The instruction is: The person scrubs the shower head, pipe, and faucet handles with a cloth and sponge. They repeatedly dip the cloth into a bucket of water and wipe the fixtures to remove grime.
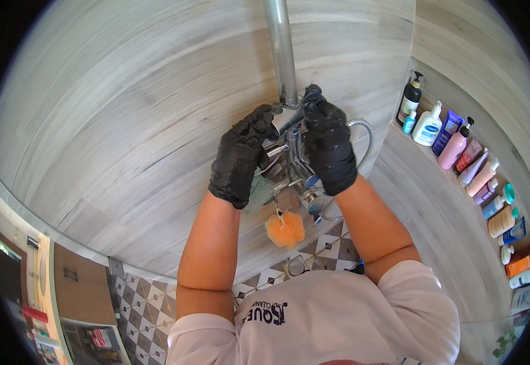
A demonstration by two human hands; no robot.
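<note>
Both my hands wear black gloves and are raised to a chrome shower riser pipe (283, 59) on the wall. The fingers of my left hand (240, 159) close around the left end of a chrome shower bracket (287, 119) on the pipe. My right hand (329, 141) is at the bracket's right side, fingers bent; the hand itself hides what is between them. Just below, a short chrome cylinder (276, 150) shows beside my left hand. Lower on the fixture sits a round chrome knob (313, 199). An orange mesh bath pouf (285, 229) hangs beneath.
A flexible metal shower hose (369, 141) loops right of my right hand. On the right, a recessed wall shelf (449, 171) holds several toiletry bottles (428, 125) and tubes. Below are a patterned tile floor (146, 305) and, lower left, a brown cabinet (78, 283).
</note>
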